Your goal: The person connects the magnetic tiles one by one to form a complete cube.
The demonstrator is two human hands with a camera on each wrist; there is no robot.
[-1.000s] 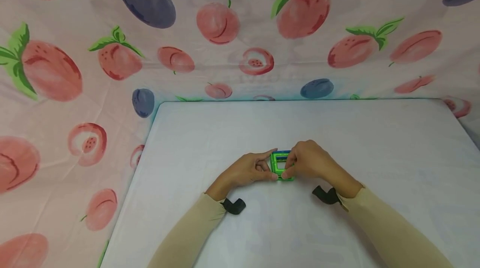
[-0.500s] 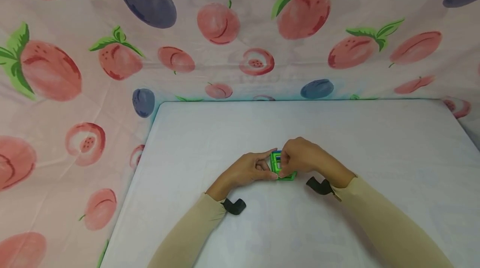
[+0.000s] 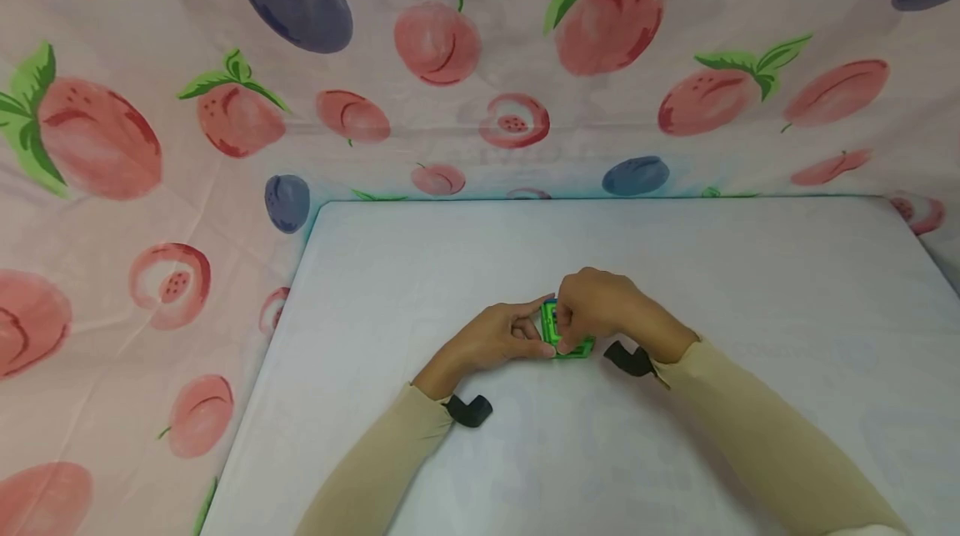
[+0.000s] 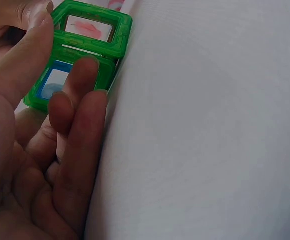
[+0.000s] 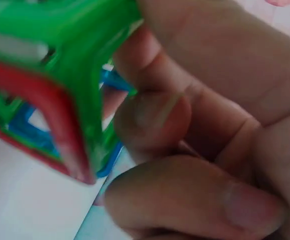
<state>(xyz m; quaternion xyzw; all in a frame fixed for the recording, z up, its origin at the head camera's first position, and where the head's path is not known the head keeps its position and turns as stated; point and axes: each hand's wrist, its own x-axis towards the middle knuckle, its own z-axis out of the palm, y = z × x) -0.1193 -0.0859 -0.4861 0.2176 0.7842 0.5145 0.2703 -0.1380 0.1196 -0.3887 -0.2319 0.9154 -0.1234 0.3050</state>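
Note:
A small box-like build of magnetic tiles (image 3: 581, 348) sits on the table between both hands, its green frames showing in the head view. My left hand (image 3: 498, 338) holds its left side, thumb at the near corner and index finger stretched toward the far one. My right hand (image 3: 600, 303) comes over the top and pinches a green tile, covering much of the build. In the left wrist view, two square green tiles (image 4: 119, 32) meet along an edge, with a blue tile (image 4: 60, 65) behind. A red tile (image 5: 59, 112) forms one side in the right wrist view.
The white table (image 3: 420, 252) extends round the hands. Behind it and along the left hangs a pink fruit-print cloth (image 3: 450, 127). A black wrist piece (image 3: 470, 411) sticks out from the left cuff, another black piece (image 3: 628, 359) from the right.
My right hand has moved left and slightly away from me, so it now covers more of the tile build. The left hand has stayed where it was, still holding the build.

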